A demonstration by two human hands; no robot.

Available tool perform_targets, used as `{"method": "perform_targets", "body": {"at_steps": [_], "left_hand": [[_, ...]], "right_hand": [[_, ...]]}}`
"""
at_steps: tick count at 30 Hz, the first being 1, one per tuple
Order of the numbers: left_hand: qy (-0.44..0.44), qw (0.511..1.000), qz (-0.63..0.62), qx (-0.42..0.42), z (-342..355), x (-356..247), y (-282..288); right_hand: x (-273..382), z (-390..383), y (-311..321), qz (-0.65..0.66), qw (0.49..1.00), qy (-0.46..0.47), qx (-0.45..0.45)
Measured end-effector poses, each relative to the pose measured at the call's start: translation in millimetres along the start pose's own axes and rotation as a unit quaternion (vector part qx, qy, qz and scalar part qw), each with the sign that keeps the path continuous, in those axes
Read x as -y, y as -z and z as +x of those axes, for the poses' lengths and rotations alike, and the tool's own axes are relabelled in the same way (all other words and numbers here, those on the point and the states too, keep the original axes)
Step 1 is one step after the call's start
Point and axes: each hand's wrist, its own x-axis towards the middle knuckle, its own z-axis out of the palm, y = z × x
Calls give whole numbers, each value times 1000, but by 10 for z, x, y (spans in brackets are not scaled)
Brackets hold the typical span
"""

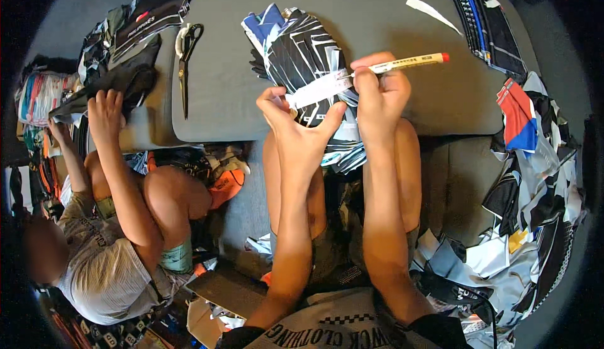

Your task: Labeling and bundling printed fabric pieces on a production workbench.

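Note:
A bundle of black, white and blue patterned fabric [296, 50] lies in front of me at the table's near edge, partly hanging over it. Around its middle runs a white paper strip [318, 91]. My left hand [299, 126] grips the bundle at the strip, thumb on one side and fingers on the other. In my right hand [382, 94] is a pen [409, 63] with a pale yellow barrel and a red end. Its tip is at the right end of the strip, where small marks show; the tip itself is partly hidden by my fingers.
Gold-bladed scissors [183, 72] lie left on the grey table [233, 97]. A loose white strip [434, 14] rests at the far right, near folded dark fabric [497, 31]. Fabric scraps [528, 179] pile up at right. A co-worker [119, 248] sits at left, handling black cloth [119, 78].

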Motion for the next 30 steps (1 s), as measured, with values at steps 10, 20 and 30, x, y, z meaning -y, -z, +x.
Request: {"method": "perform_targets", "body": {"at_steps": [10,20,30], "left_hand": [[-8,1000,1,5,-3,-20,17],[19,987,-160,24,49,27,53],[-19,993,-111,33,45,87,58]], "right_hand": [[-53,10,-4,37,999,-20,-34],[-6,-15,19,42,999,-35,5],[-28,-43,-26,-12,1000,11,13]]}}
